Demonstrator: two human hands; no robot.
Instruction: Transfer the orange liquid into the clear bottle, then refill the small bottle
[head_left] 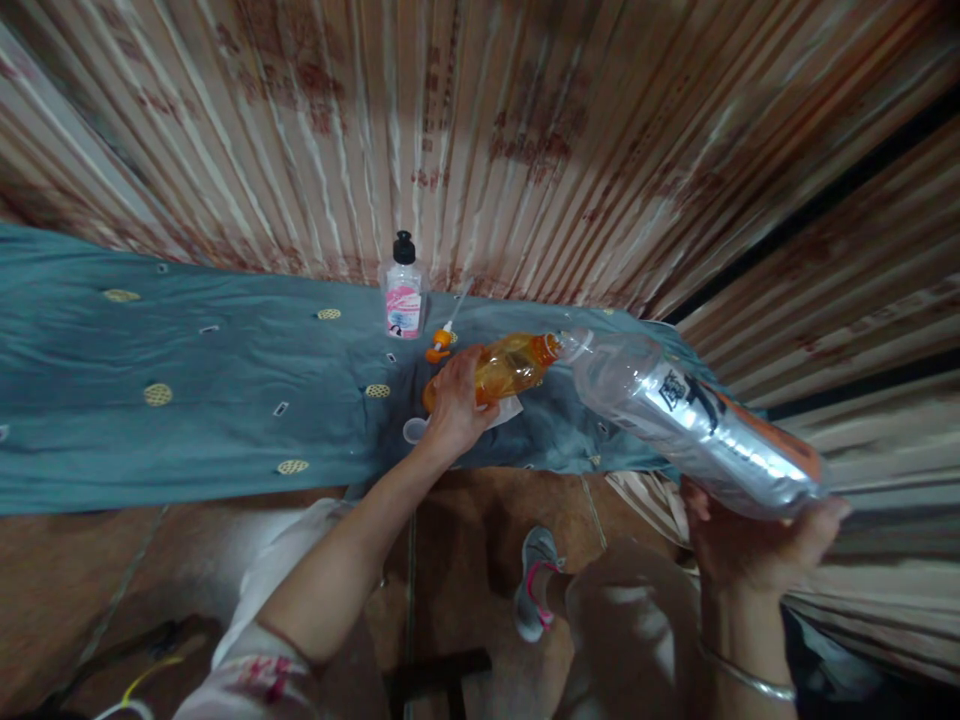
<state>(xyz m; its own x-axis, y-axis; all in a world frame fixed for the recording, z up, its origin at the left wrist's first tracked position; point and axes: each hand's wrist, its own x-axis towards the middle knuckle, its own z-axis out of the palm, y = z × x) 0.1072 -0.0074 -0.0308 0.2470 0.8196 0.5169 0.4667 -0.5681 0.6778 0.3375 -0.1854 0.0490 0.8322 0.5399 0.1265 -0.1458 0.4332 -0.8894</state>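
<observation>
Orange liquid fills the small clear plastic bottle [510, 368], which is clamped in the grip of the left hand [454, 405] just past the middle of the picture, above the teal cloth-covered table [187, 400]. It is tipped on its side with its open neck turned toward three o'clock. There the neck meets the mouth of the large clear plastic bottle with a printed label [690, 425]; whether the two mouths touch cannot be told. The large bottle is cradled from below at its base by the right hand [757, 550] at four o'clock, the fingers closed around it, and it slopes down toward the person, seemingly so that liquid can pass from one neck to the other.

Three bottles are counted: the two that are held and one clear pump bottle with a black top and pink label [403, 290], stood upright at twelve o'clock against the corrugated metal wall [525, 130]. One orange cap with a white dip tube [442, 340] is laid on the cloth just beside the left hand, presumably taken off the small bottle. One small white cup-like piece [415, 430] is seen at the left wrist. One grey shoe with pink trim [536, 590] is seen on the brown floor at six o'clock
</observation>
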